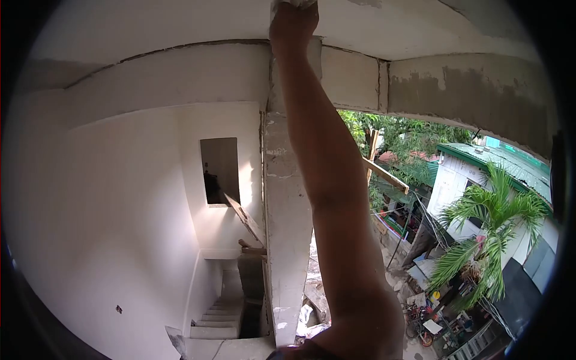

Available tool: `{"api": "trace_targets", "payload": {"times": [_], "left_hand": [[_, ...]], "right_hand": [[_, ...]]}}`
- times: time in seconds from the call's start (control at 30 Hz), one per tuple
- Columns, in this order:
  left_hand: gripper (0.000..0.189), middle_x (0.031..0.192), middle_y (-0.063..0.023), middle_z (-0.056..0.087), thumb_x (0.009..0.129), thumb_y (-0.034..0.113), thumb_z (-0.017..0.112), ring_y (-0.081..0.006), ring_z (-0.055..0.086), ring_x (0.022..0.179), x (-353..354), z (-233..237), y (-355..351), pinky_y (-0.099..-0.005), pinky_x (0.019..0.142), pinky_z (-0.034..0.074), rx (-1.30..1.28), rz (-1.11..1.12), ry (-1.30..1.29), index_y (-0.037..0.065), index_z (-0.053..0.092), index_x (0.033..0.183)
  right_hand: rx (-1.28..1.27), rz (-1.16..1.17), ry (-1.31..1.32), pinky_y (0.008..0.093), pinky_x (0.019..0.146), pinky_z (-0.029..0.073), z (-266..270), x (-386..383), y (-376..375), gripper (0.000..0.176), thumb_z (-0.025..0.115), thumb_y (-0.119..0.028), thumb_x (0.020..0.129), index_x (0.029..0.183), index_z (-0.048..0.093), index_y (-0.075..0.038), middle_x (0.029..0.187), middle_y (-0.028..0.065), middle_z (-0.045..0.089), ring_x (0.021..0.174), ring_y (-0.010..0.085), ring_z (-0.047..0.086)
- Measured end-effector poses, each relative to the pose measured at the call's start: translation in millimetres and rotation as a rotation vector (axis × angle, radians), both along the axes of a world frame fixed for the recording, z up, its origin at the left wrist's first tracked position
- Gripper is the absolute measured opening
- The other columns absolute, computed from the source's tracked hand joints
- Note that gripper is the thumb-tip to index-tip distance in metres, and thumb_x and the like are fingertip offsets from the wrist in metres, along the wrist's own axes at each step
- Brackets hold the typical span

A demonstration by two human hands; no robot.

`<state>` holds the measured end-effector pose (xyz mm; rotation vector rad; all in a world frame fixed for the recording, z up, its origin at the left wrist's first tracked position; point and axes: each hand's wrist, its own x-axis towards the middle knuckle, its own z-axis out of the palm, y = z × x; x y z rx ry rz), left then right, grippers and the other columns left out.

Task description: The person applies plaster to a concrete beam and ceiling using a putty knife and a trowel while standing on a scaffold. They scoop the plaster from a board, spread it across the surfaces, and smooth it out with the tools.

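My right arm stretches straight up through the middle of the view. At the top edge, my right hand (294, 27) is closed and raised against the pale ceiling (198, 21), beside the top of a concrete column (285, 240). Something whitish shows at the fingers, but the frame edge cuts it off and I cannot make out what it is. The ceiling and beam near the hand have a rough, patchy finish with dark gap lines (180, 45). My left hand is out of view.
A stairwell with steps (216, 321) drops away at lower left, beside a white wall (108, 222). Wooden boards (243, 216) lean near a wall opening. On the right is an open drop to a cluttered yard, with a palm (492, 210) and a metal-roofed house (504, 162).
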<state>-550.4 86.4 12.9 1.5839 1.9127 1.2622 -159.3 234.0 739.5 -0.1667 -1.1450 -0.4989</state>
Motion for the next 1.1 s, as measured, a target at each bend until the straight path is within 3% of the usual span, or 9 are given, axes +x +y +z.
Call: {"api": "trace_targets", "payload": {"times": [0.07, 0.1, 0.13, 0.3, 0.43, 0.6, 0.87, 1.03, 1.1], "left_hand": [[0.029, 0.094, -0.006, 0.069, 0.102, 0.025, 0.047, -0.0272, 0.066, 0.088, 22.6, 55.7, 34.4, -0.0444, 0.073, 0.05, -0.177, -0.123, -0.513, 0.004, 0.064, 0.112], [0.035, 0.112, -0.0141, 0.068, 0.102, 0.026, 0.048, -0.0288, 0.064, 0.106, 28.5, 83.5, 59.4, -0.0411, 0.09, 0.05, -0.317, -0.185, -0.47, 0.0, 0.061, 0.121], [0.027, 0.075, -0.0086, 0.062, 0.096, 0.022, 0.055, -0.0131, 0.055, 0.048, 44.7, 121.2, 83.6, -0.0282, 0.041, 0.045, -0.046, -0.343, -0.539, -0.002, 0.059, 0.107], [0.027, 0.076, -0.0064, 0.058, 0.1, 0.027, 0.049, -0.0071, 0.044, 0.042, 117.1, 331.0, 146.4, -0.0232, 0.035, 0.032, 0.077, -0.862, -0.585, 0.001, 0.055, 0.104], [0.026, 0.067, -0.0026, 0.054, 0.097, 0.033, 0.056, -0.0048, 0.042, 0.042, 185.1, 429.1, 151.6, -0.0195, 0.033, 0.028, 0.011, -1.184, -0.684, 0.008, 0.051, 0.091], [0.027, 0.066, -0.003, 0.056, 0.097, 0.033, 0.057, -0.0038, 0.043, 0.042, 243.2, 455.5, 137.8, -0.0198, 0.034, 0.03, -0.044, -1.459, -0.595, 0.007, 0.052, 0.09], [0.027, 0.065, -0.0041, 0.055, 0.096, 0.033, 0.058, -0.0053, 0.042, 0.038, 288.9, 431.8, 124.0, -0.0202, 0.032, 0.031, -0.029, -1.663, -0.701, 0.008, 0.052, 0.092], [0.029, 0.068, -0.0023, 0.055, 0.098, 0.034, 0.057, -0.006, 0.045, 0.046, 317.8, 432.3, 113.4, -0.0196, 0.038, 0.03, 0.187, -1.622, -0.687, 0.005, 0.055, 0.104], [0.03, 0.069, -0.0015, 0.054, 0.098, 0.032, 0.056, -0.0057, 0.045, 0.049, 336.1, 433.4, 119.6, -0.0197, 0.042, 0.032, 0.399, -1.603, -0.525, 0.004, 0.055, 0.108]], "right_hand": [[-0.143, 0.096, -0.044, 0.0392, 0.087, 0.048, -44.9, -3.2, -7.4, 0.046, 0.056, -0.004, 0.08, 0.125, 0.053, 0.002, 0.108, 0.0207, 0.063, 0.1, 0.0313, 0.061], [-0.272, 0.194, -0.091, 0.0327, 0.078, 0.051, -68.2, -4.7, -13.2, 0.031, 0.062, -0.005, 0.082, 0.112, 0.059, 0.001, 0.096, 0.0109, 0.066, 0.089, 0.0167, 0.064], [-0.34, 0.304, -0.108, 0.031, 0.077, 0.051, -90.9, -2.2, -18.7, 0.028, 0.063, -0.006, 0.082, 0.109, 0.061, 0.002, 0.091, 0.009, 0.067, 0.086, 0.0155, 0.063], [-0.399, 0.329, -0.283, 0.0294, 0.079, 0.051, -196.8, 29.4, -57.2, 0.028, 0.065, -0.003, 0.083, 0.11, 0.062, 0.002, 0.098, 0.0073, 0.068, 0.089, 0.0137, 0.063], [-0.472, -0.087, -0.502, 0.0345, 0.09, 0.051, -242.1, 48.3, -108.9, 0.035, 0.064, 0.0, 0.086, 0.121, 0.062, -0.002, 0.117, 0.0111, 0.066, 0.105, 0.0212, 0.064], [-0.523, -0.386, -0.807, 0.0434, 0.105, 0.044, -251.3, 89.5, -146.8, 0.047, 0.073, -0.017, 0.083, 0.129, 0.062, -0.012, 0.133, 0.0106, 0.06, 0.121, 0.0299, 0.057], [-0.791, -0.765, -0.55, 0.0392, 0.103, 0.047, -269.6, 169.7, -193.5, 0.051, 0.065, -0.007, 0.085, 0.135, 0.057, -0.012, 0.137, 0.0114, 0.057, 0.123, 0.0315, 0.057], [-1.042, -0.508, 0.022, 0.0379, 0.092, 0.053, -318.8, 215.4, -191.2, 0.043, 0.06, -0.002, 0.087, 0.13, 0.057, -0.009, 0.118, 0.017, 0.065, 0.103, 0.0251, 0.066], [-0.581, 0.296, 0.348, 0.0387, 0.087, 0.055, -351.8, 232.9, -169.2, 0.034, 0.055, 0.001, 0.086, 0.12, 0.056, 0.0, 0.107, 0.0177, 0.066, 0.095, 0.0243, 0.067]]}}
